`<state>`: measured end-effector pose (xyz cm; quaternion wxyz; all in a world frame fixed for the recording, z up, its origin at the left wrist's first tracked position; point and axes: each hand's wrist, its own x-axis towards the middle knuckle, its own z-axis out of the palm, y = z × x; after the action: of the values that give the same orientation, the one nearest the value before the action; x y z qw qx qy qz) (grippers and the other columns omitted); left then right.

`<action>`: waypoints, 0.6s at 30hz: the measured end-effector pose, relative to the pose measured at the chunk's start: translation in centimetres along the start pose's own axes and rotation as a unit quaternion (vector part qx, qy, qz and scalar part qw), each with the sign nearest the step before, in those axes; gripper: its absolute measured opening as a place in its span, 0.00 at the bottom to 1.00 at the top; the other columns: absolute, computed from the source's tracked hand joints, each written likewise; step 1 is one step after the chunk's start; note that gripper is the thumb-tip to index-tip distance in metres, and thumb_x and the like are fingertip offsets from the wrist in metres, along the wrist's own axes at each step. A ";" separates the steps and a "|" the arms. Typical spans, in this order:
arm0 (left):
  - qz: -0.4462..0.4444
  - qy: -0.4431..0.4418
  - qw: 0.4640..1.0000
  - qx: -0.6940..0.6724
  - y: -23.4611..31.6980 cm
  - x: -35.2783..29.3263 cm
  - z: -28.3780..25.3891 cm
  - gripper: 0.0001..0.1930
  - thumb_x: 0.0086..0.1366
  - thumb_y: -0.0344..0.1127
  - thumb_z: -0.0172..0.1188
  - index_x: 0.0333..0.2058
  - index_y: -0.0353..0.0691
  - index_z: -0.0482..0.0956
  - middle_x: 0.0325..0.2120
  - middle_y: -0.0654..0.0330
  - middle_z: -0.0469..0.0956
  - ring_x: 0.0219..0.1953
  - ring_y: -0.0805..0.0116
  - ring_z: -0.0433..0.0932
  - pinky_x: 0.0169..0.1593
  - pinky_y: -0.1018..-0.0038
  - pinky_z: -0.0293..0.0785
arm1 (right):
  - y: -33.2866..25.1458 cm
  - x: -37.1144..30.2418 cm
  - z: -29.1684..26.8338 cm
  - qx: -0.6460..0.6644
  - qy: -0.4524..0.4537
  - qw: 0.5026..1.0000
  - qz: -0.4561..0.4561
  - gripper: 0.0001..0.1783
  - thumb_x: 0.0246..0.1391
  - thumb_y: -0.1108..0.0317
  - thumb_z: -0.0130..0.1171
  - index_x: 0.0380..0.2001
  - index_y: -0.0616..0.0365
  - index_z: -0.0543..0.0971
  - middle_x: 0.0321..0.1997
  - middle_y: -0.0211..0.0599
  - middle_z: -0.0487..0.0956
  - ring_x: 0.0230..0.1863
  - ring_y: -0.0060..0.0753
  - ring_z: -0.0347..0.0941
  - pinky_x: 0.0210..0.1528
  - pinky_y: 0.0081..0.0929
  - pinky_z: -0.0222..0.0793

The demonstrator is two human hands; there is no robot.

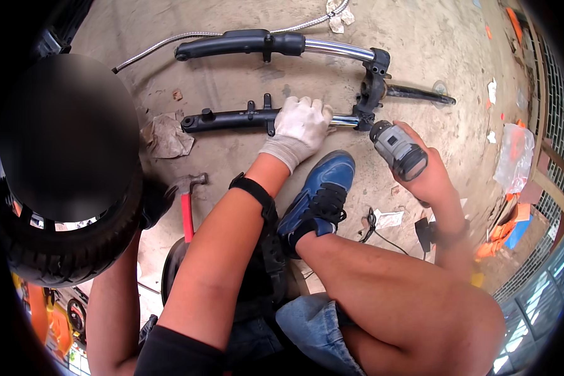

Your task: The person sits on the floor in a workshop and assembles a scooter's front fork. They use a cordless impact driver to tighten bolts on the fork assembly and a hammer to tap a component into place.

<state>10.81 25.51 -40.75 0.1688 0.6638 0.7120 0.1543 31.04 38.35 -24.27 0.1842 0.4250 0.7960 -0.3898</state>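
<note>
A scooter or motorcycle front fork (pixel 244 44) lies on the floor, with two black legs, chrome tubes, a dark clamp (pixel 373 91) and a steering stem (pixel 420 93) pointing right. My left hand (pixel 302 125), in a white glove, wraps round the near leg (pixel 235 120) where the black part meets the chrome. My bare right hand (pixel 427 164) is closed round a grey cordless driver (pixel 395 145). The driver's nose points at the near end of the clamp; whether its bit touches a bolt is hidden.
My foot in a blue shoe (pixel 326 188) is planted near the fork. A red-handled hammer (pixel 188 207) lies left of my left forearm. A tyred wheel (pixel 69 254) stands at the left. A braided cable (pixel 169 47) runs behind the fork. Paper scraps and a plastic bag (pixel 514 160) lie around.
</note>
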 end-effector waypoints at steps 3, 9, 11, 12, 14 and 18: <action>0.000 -0.010 1.000 0.006 0.1 0.2 0.0 0.11 0.61 0.37 0.57 0.40 0.43 0.81 0.34 0.60 0.81 0.40 0.61 0.81 0.46 0.63 0.72 | 0.3 0.3 -0.9 -0.049 -0.014 0.999 -0.012 0.48 0.43 0.75 0.68 0.70 0.46 0.65 0.44 0.50 0.84 0.47 0.54 0.82 0.50 0.32 0.76; -0.003 -0.009 1.000 0.010 0.0 0.0 0.1 0.12 0.62 0.39 0.57 0.41 0.43 0.81 0.34 0.60 0.81 0.40 0.61 0.81 0.46 0.62 0.72 | 0.7 -0.2 0.9 0.074 0.031 0.997 -0.013 0.46 0.44 0.74 0.69 0.69 0.50 0.66 0.46 0.47 0.84 0.48 0.53 0.83 0.53 0.32 0.75; 0.001 -0.004 1.000 0.014 0.1 0.0 0.2 0.12 0.62 0.40 0.58 0.41 0.43 0.81 0.34 0.60 0.81 0.40 0.61 0.81 0.46 0.63 0.72 | 0.7 -0.6 1.2 0.085 0.043 0.995 0.013 0.45 0.45 0.74 0.70 0.69 0.50 0.66 0.47 0.47 0.84 0.49 0.53 0.82 0.54 0.31 0.75; 0.001 -0.004 1.000 0.011 0.0 0.0 0.2 0.12 0.62 0.39 0.58 0.41 0.43 0.81 0.34 0.60 0.81 0.40 0.61 0.81 0.46 0.63 0.72 | 0.7 -0.5 1.3 0.080 0.038 0.996 0.021 0.45 0.45 0.73 0.70 0.69 0.50 0.66 0.48 0.48 0.84 0.50 0.54 0.82 0.54 0.32 0.75; -0.001 -0.004 1.000 0.005 0.0 0.0 0.4 0.12 0.62 0.39 0.58 0.41 0.43 0.81 0.34 0.60 0.81 0.40 0.62 0.81 0.46 0.63 0.72 | 0.5 -0.6 1.4 0.078 0.038 0.996 0.022 0.46 0.45 0.73 0.70 0.69 0.49 0.66 0.48 0.48 0.84 0.51 0.56 0.81 0.54 0.32 0.75; -0.002 -0.003 1.000 0.004 -0.1 -0.1 0.1 0.11 0.61 0.39 0.58 0.40 0.43 0.81 0.33 0.60 0.81 0.39 0.62 0.81 0.46 0.63 0.72 | 1.0 -0.3 1.5 0.057 0.042 0.997 -0.001 0.46 0.45 0.73 0.70 0.70 0.48 0.65 0.48 0.48 0.84 0.51 0.58 0.80 0.53 0.33 0.76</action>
<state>10.79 25.44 -40.89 0.1686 0.6638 0.7132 0.1495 32.03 37.33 -25.51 0.1253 0.4500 0.7798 -0.4168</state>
